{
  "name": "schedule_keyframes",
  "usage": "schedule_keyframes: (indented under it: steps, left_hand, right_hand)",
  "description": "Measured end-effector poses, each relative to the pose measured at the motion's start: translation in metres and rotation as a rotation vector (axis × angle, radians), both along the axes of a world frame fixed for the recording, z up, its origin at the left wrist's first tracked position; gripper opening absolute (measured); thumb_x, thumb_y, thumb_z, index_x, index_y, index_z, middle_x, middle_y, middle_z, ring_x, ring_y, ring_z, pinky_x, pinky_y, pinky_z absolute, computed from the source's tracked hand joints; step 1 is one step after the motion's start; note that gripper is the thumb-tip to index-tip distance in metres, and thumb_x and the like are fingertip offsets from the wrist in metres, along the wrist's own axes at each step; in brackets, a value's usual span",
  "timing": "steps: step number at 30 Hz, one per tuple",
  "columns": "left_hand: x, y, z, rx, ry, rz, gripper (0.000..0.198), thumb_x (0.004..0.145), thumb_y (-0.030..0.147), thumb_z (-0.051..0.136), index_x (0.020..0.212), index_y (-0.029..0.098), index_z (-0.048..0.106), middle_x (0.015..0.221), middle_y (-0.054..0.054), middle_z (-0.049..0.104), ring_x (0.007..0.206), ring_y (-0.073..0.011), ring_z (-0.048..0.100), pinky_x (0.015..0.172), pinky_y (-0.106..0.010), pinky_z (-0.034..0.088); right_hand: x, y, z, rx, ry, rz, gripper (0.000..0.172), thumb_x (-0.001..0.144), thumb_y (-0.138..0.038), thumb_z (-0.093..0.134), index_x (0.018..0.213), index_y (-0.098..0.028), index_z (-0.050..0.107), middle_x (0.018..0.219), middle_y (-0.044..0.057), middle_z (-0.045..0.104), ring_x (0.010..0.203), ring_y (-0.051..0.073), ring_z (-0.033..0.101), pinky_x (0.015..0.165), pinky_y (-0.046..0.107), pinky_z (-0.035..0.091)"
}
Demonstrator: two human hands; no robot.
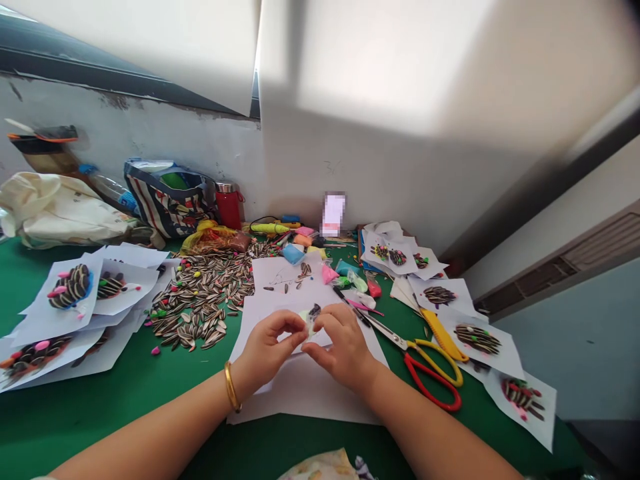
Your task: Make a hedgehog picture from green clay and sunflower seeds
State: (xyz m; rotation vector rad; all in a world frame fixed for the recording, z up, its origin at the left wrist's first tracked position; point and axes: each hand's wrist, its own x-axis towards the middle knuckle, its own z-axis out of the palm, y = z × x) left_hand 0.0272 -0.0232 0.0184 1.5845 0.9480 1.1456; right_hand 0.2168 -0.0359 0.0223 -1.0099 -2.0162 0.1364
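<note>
My left hand [273,347] and my right hand [343,343] meet above white paper sheets [305,393], their fingertips pinching a small pale green clay piece [309,321]. A dark striped sunflower seed [315,310] sits on that piece. A gold bangle [231,388] circles my left wrist. To the left of my hands lies a heap of striped sunflower seeds [200,300]. Scissors with red and yellow handles [430,377] rest to the right of my right hand.
Paper sheets with seed-and-clay pictures lie at the left [70,293] and right [480,343] of the green table [125,407]. A yellow-handled craft knife [443,333], clay packets [293,253], a red flask [229,207] and a striped bag [167,203] stand nearby, before a wall.
</note>
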Motion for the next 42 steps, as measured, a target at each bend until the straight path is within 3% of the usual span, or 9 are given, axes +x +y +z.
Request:
schedule_keyframes:
  steps: [4,8,14,19,23,28,33,37,42]
  left_hand:
    - [0.001,-0.003,0.001,0.034,0.017,-0.047,0.010,0.084,0.029,0.069,0.084,0.019,0.069,0.082,-0.002,0.069,0.077,-0.0152,0.064,0.071,-0.026,0.053]
    - [0.001,-0.001,0.000,0.087,0.036,-0.018,0.007,0.085,0.027,0.068,0.085,0.020,0.069,0.082,-0.002,0.069,0.078,-0.0153,0.065,0.073,-0.026,0.053]
    - [-0.002,-0.001,-0.001,0.214,0.085,0.076,0.003,0.087,0.022,0.062,0.086,0.020,0.063,0.081,-0.002,0.064,0.076,-0.0147,0.061,0.071,-0.027,0.052]
    - [-0.005,-0.004,0.003,0.465,0.346,0.050,0.022,0.092,0.014,0.049,0.095,0.022,0.069,0.089,-0.005,0.059,0.081,-0.0153,0.058,0.073,-0.028,0.048]
    - [-0.005,-0.004,0.002,0.542,0.546,0.039,0.029,0.093,0.015,0.044,0.098,0.021,0.072,0.086,-0.006,0.055,0.077,-0.0168,0.053,0.070,-0.029,0.046]
    - [-0.006,0.001,0.000,0.406,0.459,0.003,0.035,0.096,0.017,0.041,0.117,0.026,0.067,0.092,-0.005,0.054,0.084,-0.0171,0.054,0.077,-0.029,0.047]
    - [-0.007,0.006,0.004,0.231,0.268,-0.012,0.033,0.096,0.021,0.042,0.117,0.024,0.067,0.090,-0.004,0.054,0.085,-0.0167,0.056,0.080,-0.029,0.048]
    - [-0.005,0.006,0.007,0.137,0.213,-0.068,0.027,0.090,0.023,0.050,0.106,0.022,0.072,0.085,-0.004,0.056,0.082,-0.0171,0.057,0.077,-0.028,0.048]
    - [-0.005,0.009,0.005,0.081,0.226,-0.022,0.023,0.087,0.032,0.057,0.076,0.020,0.072,0.076,-0.003,0.061,0.076,-0.0171,0.057,0.072,-0.028,0.046]
  right_hand:
    - [-0.002,0.001,-0.002,-0.040,-0.056,0.044,0.026,0.096,-0.044,0.051,0.085,-0.020,0.056,0.087,0.006,0.058,0.086,0.021,0.051,0.077,0.036,0.040]
    - [-0.002,0.002,0.000,-0.073,-0.054,0.062,0.018,0.097,-0.028,0.049,0.081,-0.020,0.054,0.087,0.005,0.058,0.083,0.019,0.051,0.076,0.034,0.039]
    - [0.000,-0.001,0.004,-0.080,-0.001,0.049,0.016,0.095,-0.024,0.049,0.080,-0.021,0.054,0.086,0.004,0.058,0.083,0.019,0.051,0.077,0.036,0.039]
    - [-0.003,-0.005,0.006,-0.041,-0.011,0.022,0.014,0.093,-0.024,0.052,0.080,-0.023,0.056,0.082,0.004,0.059,0.081,0.020,0.053,0.077,0.038,0.038]
    - [-0.005,-0.005,0.005,-0.021,-0.068,0.046,0.014,0.093,-0.025,0.053,0.080,-0.023,0.058,0.084,0.004,0.063,0.083,0.020,0.055,0.078,0.038,0.039]
    - [0.000,-0.001,0.002,0.010,-0.022,0.041,0.008,0.092,-0.030,0.060,0.096,-0.024,0.061,0.095,0.006,0.063,0.093,0.022,0.057,0.085,0.041,0.043]
    - [0.010,0.009,-0.005,-0.028,-0.019,-0.063,0.052,0.087,-0.037,0.067,0.134,-0.024,0.047,0.134,0.014,0.052,0.123,0.030,0.050,0.100,0.049,0.041]
    - [0.013,0.014,-0.009,-0.096,-0.055,0.017,0.041,0.092,-0.031,0.060,0.131,-0.024,0.051,0.120,0.011,0.065,0.108,0.026,0.060,0.091,0.044,0.047]
    - [0.011,0.013,-0.006,-0.100,-0.118,0.037,0.024,0.095,-0.029,0.055,0.117,-0.020,0.060,0.103,0.009,0.071,0.094,0.025,0.064,0.082,0.040,0.046]
